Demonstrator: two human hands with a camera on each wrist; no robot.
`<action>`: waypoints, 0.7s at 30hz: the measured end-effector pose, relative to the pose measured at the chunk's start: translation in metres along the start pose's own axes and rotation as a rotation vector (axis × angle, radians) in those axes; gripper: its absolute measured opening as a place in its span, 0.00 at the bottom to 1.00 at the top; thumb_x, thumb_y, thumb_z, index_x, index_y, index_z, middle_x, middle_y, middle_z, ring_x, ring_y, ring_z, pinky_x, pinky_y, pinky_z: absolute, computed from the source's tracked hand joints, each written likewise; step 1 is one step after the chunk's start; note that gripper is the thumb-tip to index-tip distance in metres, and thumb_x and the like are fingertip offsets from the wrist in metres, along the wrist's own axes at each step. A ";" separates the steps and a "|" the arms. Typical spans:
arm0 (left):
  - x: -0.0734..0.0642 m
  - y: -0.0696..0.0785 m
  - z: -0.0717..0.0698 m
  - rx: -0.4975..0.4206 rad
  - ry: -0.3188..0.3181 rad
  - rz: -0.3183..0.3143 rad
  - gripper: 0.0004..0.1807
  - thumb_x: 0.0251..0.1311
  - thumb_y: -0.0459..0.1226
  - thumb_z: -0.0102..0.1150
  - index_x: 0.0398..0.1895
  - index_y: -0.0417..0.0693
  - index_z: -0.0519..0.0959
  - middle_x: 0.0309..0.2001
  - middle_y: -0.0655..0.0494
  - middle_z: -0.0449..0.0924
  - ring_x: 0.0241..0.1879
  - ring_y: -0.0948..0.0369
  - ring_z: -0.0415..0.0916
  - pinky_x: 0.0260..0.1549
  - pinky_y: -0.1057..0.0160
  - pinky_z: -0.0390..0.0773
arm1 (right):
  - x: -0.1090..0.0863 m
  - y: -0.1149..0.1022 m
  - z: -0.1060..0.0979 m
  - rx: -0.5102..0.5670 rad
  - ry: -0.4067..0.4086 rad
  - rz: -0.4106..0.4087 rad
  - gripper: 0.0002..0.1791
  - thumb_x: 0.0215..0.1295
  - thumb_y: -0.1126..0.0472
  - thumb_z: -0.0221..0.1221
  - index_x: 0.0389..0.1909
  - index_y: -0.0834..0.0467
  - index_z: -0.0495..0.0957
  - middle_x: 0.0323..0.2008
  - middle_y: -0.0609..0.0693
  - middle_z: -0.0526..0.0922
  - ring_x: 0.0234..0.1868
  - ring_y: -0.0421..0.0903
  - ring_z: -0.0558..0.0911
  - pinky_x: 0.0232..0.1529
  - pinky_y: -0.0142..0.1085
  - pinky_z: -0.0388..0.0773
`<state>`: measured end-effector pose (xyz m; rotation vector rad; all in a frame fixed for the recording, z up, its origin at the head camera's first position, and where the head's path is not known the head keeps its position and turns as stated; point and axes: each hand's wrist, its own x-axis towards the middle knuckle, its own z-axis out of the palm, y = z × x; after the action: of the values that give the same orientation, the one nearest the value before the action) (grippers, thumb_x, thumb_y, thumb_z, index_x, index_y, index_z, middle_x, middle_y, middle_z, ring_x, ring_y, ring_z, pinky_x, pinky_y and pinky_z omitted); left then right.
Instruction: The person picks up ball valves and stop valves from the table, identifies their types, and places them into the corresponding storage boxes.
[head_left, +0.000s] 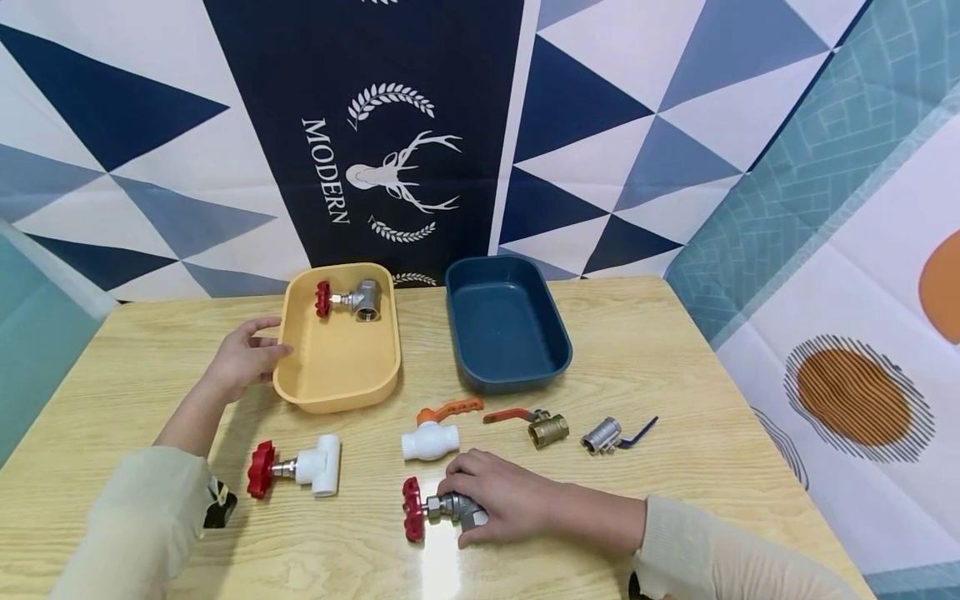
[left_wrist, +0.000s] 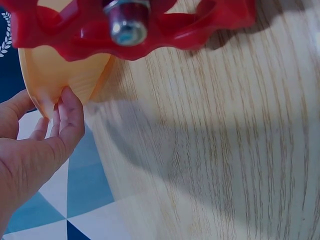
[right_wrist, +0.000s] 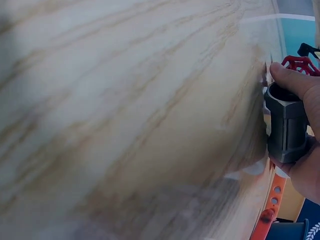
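At the yellow bin's (head_left: 337, 379) left wall, my left hand (head_left: 251, 354) pinches the rim between thumb and fingers; the left wrist view shows the fingertips (left_wrist: 71, 102) against its wall. Inside that bin, near the back, lies a metal gate valve (head_left: 365, 298) with a red wheel. My right hand (head_left: 510, 497) grips another grey metal gate valve (head_left: 467, 510) near the table's front, its red handwheel (head_left: 412, 509) pointing left. In the right wrist view the thumb lies by the open end of this valve's body (right_wrist: 287, 125); the palm hides part of it.
A dark blue bin (head_left: 510, 325) stands right of the yellow one. On the wooden table lie a white valve with red wheel (head_left: 318, 467), a white ball valve with orange lever (head_left: 430, 440), a brass ball valve (head_left: 549, 430) and a blue-lever metal valve (head_left: 602, 436).
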<state>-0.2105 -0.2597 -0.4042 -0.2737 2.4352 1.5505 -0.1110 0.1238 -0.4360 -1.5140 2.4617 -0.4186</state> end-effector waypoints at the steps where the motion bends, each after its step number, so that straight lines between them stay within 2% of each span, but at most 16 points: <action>1: 0.000 0.000 0.000 0.001 0.001 0.000 0.37 0.64 0.36 0.52 0.72 0.41 0.47 0.56 0.37 0.62 0.36 0.66 0.74 0.35 0.65 0.83 | 0.000 0.000 -0.001 0.000 -0.002 -0.003 0.30 0.55 0.41 0.62 0.56 0.51 0.71 0.53 0.47 0.72 0.55 0.41 0.70 0.59 0.33 0.70; 7: -0.002 0.000 0.000 0.000 0.003 0.004 0.37 0.64 0.35 0.52 0.72 0.41 0.47 0.56 0.36 0.62 0.36 0.65 0.74 0.35 0.65 0.83 | 0.002 0.000 -0.003 -0.008 -0.013 -0.020 0.30 0.56 0.40 0.61 0.56 0.51 0.71 0.53 0.47 0.72 0.54 0.41 0.69 0.58 0.32 0.70; 15: -0.002 0.002 0.001 0.005 0.005 -0.007 0.37 0.64 0.36 0.52 0.72 0.41 0.47 0.57 0.36 0.61 0.42 0.58 0.73 0.37 0.64 0.83 | 0.003 -0.002 -0.009 0.022 -0.009 -0.021 0.31 0.57 0.40 0.61 0.57 0.52 0.70 0.54 0.47 0.71 0.56 0.42 0.69 0.60 0.33 0.70; 21: -0.002 0.003 0.001 0.002 0.005 -0.008 0.36 0.64 0.34 0.51 0.72 0.41 0.47 0.55 0.39 0.63 0.40 0.60 0.73 0.36 0.64 0.83 | 0.005 -0.002 -0.014 0.026 0.022 -0.038 0.31 0.55 0.41 0.62 0.56 0.52 0.70 0.53 0.46 0.71 0.57 0.40 0.69 0.60 0.33 0.70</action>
<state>-0.2093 -0.2578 -0.4013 -0.2875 2.4362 1.5462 -0.1156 0.1204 -0.4224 -1.5564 2.4376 -0.4757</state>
